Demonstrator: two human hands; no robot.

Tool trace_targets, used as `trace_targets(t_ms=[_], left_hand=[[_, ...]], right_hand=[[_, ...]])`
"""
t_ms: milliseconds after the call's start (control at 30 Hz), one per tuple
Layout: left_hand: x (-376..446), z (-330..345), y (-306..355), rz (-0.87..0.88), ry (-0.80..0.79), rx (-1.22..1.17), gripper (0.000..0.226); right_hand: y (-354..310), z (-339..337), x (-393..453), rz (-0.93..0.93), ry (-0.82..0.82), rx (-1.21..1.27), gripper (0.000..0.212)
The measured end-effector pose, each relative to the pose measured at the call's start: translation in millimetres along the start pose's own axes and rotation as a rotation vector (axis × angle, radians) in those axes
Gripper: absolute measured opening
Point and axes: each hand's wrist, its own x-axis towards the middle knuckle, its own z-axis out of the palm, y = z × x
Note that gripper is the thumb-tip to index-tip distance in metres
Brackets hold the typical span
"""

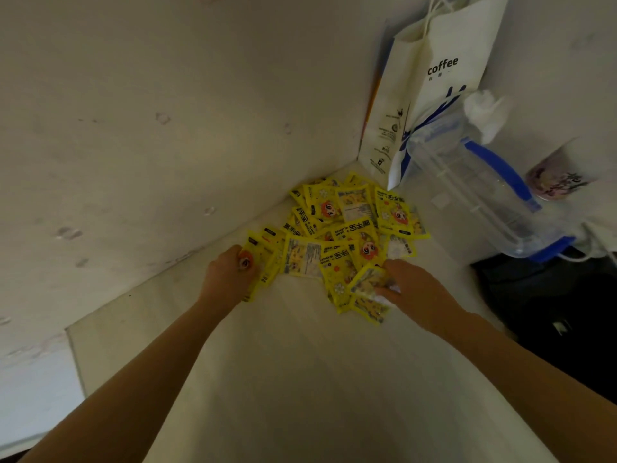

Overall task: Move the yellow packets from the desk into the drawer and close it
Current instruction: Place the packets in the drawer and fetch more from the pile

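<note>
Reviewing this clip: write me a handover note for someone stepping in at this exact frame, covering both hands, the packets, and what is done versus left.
Left hand: resting on the left edge of the pile of glossy yellow printed packets, fingers over one packet; a closed grip cannot be confirmed.
Right hand: on the pile's near right edge, fingers touching a few packets; grip equally unclear.
Packets: all heaped in the corner of the pale wooden desk, beside the white paper coffee bag.
Done: nothing moved yet.
Left: gather packets, put them in the drawer (out of view), close it.
</note>
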Motion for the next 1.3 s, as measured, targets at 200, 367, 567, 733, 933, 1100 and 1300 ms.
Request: trace_targets(t_ms=[200,367,567,733,933,1100,1300], left_hand=[[1.8,11.5,-4.9,0.062,-0.142,0.075,0.022],[24.8,12.3,-6.3,0.082,-0.153,0.21,0.022],[51.7,20.3,-15.2,0.049,-0.096,0.252,0.035],[54.1,31.4,-10.7,0.036,-0.126,0.262,0.039],[46.2,33.9,-6.4,0.02,-0.067,0.248,0.042],[32.7,32.7,-3.5,-0.004,-0.015,0.181,0.037],[9.6,27.8,-13.5,-0.091,0.03,-0.006,0.049]], right_hand=[[11.6,13.9,-16.3,-0.021,-0.215,-0.149,0.029],[23.7,21.8,-2.7,-0.172,-0.112,-0.354,0.034],[26.2,23.5,24.5,-0.29,-0.055,-0.413,0.041],[31.6,29.4,36.1,-0.363,-0.102,-0.419,0.044],[37.2,33.9,28.0,-0.282,-0.055,-0.391,0.043],[38.7,26.7,20.5,-0.168,-0.11,-0.388,0.051],[32.6,23.7,4.4,-0.074,-0.113,-0.375,0.046]])
